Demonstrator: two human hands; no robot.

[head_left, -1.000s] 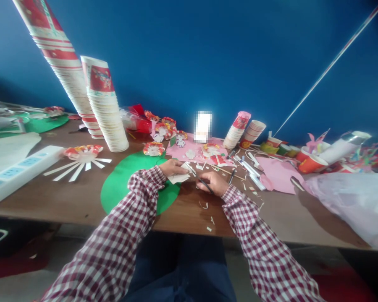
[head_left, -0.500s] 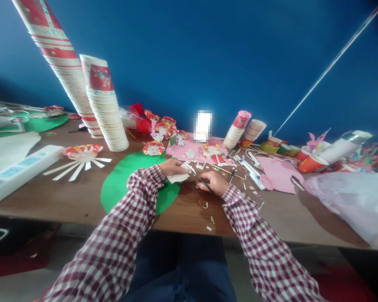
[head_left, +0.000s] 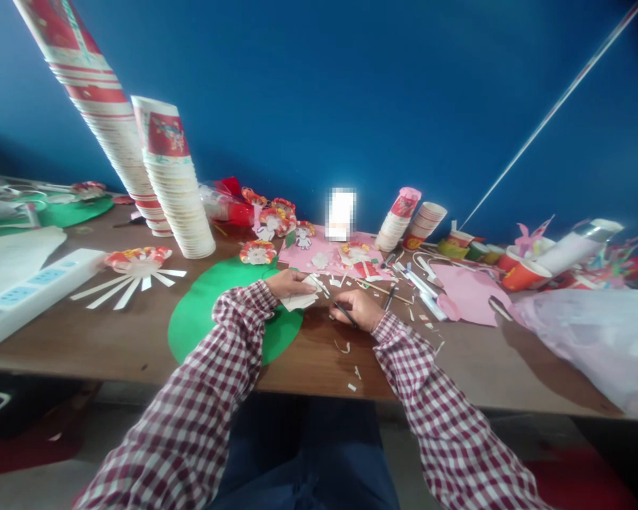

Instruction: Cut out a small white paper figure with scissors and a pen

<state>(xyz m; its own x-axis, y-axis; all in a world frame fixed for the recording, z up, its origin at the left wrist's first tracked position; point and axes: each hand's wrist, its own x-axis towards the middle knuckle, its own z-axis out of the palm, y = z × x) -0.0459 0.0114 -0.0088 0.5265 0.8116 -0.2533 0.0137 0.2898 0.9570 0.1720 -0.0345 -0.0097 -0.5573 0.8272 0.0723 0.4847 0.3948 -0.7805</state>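
Above the right part of a round green sheet [head_left: 207,319], my left hand [head_left: 290,283] is closed on a piece of white paper [head_left: 299,302], pinching it between thumb and fingers. My right hand [head_left: 362,309] is a short way to the right, its fingers closed round a slim black pen-like tool [head_left: 344,313]. A narrow pale strip [head_left: 322,285] lies between the two hands; I cannot make out whether it belongs to the paper or the tool. Small white paper scraps [head_left: 343,347] are scattered on the brown table [head_left: 319,372] below and around my right hand.
Tall stacks of paper cups [head_left: 178,191] stand at the left, beside a fringed cup cutout [head_left: 138,265] and a white power strip [head_left: 42,290]. Pink sheets [head_left: 465,287], pens [head_left: 422,294], cups [head_left: 526,273] and a plastic bag [head_left: 600,340] lie at the right. A blue wall [head_left: 298,92] rises behind.
The view has shifted very slightly. The white paper in my left hand is tilted a little differently; both hands keep nearly the same places and grips.
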